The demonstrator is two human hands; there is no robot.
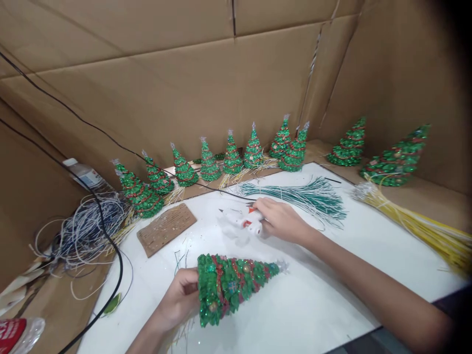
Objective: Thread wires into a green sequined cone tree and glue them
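Observation:
On its side over the white board lies a small green Christmas tree (234,287), trimmed with red garland and small ornaments, its silver star pointing right. My left hand (180,297) is closed round the tree's base at its left end; the fingertips are hidden behind it. Farther back, my right hand (278,219) grips a white glue gun (248,226) with orange parts, close above the board. A black cord runs up to the gun from the left. Just right of my right hand, a bundle of green and white wires (309,194) is spread out.
Several finished-looking trees (210,164) stand along the cardboard wall (165,93). A stained cardboard piece (167,228) rests on the white board (313,295). Tangled wires (88,226) and a plastic bottle (88,177) are left, yellow wires (416,221) right. A black cord (105,231) crosses the left side.

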